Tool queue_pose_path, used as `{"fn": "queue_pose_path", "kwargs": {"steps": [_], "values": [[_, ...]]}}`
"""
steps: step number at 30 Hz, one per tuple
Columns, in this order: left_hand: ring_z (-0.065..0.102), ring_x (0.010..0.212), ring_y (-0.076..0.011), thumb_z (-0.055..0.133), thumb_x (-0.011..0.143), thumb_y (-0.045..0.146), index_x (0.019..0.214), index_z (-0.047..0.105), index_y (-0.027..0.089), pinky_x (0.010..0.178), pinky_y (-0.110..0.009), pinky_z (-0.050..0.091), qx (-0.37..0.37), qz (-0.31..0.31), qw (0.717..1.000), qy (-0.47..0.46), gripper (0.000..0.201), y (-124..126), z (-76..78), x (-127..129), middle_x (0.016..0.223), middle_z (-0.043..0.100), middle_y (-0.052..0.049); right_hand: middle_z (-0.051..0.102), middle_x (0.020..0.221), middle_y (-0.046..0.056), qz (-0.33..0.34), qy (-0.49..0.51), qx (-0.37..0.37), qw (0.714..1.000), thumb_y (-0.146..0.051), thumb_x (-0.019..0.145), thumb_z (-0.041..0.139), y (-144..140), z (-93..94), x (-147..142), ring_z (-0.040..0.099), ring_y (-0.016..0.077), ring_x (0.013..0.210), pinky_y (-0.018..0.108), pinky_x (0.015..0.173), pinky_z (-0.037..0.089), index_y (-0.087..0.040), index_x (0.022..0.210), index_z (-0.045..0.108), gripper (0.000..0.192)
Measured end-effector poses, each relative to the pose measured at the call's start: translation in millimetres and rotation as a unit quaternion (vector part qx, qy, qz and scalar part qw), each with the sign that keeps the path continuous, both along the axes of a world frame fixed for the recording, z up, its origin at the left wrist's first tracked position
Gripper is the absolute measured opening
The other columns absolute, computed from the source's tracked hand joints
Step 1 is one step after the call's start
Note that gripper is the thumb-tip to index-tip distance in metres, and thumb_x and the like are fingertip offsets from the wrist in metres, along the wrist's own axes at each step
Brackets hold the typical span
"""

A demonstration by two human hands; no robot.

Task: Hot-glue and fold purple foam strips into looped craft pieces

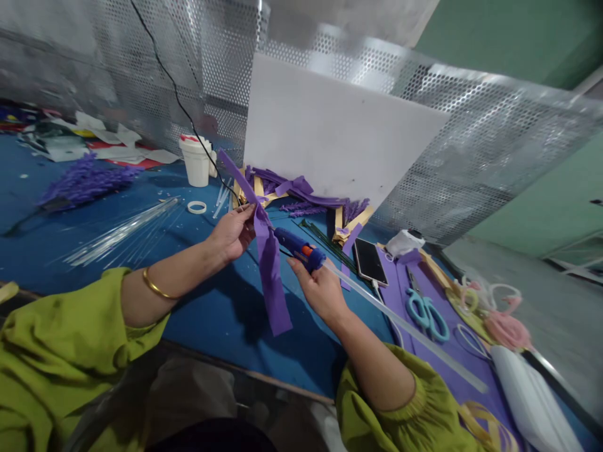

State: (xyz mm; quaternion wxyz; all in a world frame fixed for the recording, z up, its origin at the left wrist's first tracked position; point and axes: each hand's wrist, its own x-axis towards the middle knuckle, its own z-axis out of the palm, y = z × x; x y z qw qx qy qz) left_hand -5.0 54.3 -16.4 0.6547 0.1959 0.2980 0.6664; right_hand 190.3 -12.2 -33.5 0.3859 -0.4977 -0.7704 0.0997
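My left hand [234, 233] pinches a long purple strip [271, 276] of paper or cloth, gathered at its middle. One end of the strip points up and away; the other hangs down toward the table's front edge. My right hand [323, 290] is wrapped round a blue glue gun [296, 246] with an orange part on its side. A long translucent glue stick [405, 323] runs out of the gun's back. The nozzle is close against the purple strip, and whether it touches cannot be made out.
The blue table [211, 326] holds a white cup [195, 162], a tape ring [196, 207], clear thin rods [127, 232] and purple flowers [85, 182]. To the right lie a phone [370, 260], blue-handled scissors [427, 314] and a white roll [532, 395]. A white board [334, 125] leans behind.
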Motion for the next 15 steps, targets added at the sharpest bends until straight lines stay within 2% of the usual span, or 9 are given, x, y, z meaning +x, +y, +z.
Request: {"fn": "queue_pose_path", "kwargs": {"steps": [3,8,15], "values": [[0.061,0.048,-0.0087,0.067,0.087,0.01,0.078,0.062,0.015,0.051,-0.019,0.051,-0.007,0.001,1.0,0.0,0.012,-0.2,1.1,-0.5,0.061,0.066,0.002,0.057,0.068,0.001,-0.001,0.002,0.0,1.0,-0.053,0.093,0.05,-0.4,-0.4,0.0,0.055,0.0194,0.066,0.03,0.062,0.04,-0.023,0.076,0.058,0.035],[0.062,0.05,-0.0083,0.056,0.094,0.009,0.08,0.063,0.014,0.053,-0.017,0.052,-0.006,0.012,1.0,-0.002,0.016,0.3,3.2,-1.0,0.062,0.067,0.001,0.06,0.072,0.003,-0.001,0.001,-0.002,1.0,-0.052,0.093,0.05,0.2,0.7,0.1,0.057,0.0206,0.068,0.031,0.063,0.041,-0.023,0.08,0.059,0.034],[0.061,0.049,-0.0085,0.061,0.091,0.009,0.084,0.063,0.015,0.052,-0.017,0.053,-0.016,0.012,1.0,-0.017,0.009,1.1,3.9,-1.6,0.06,0.066,0.002,0.057,0.067,0.001,0.003,0.003,-0.001,1.0,-0.054,0.093,0.05,-0.4,-0.4,-0.5,0.055,0.0199,0.064,0.031,0.061,0.04,-0.024,0.074,0.053,0.035]]}}
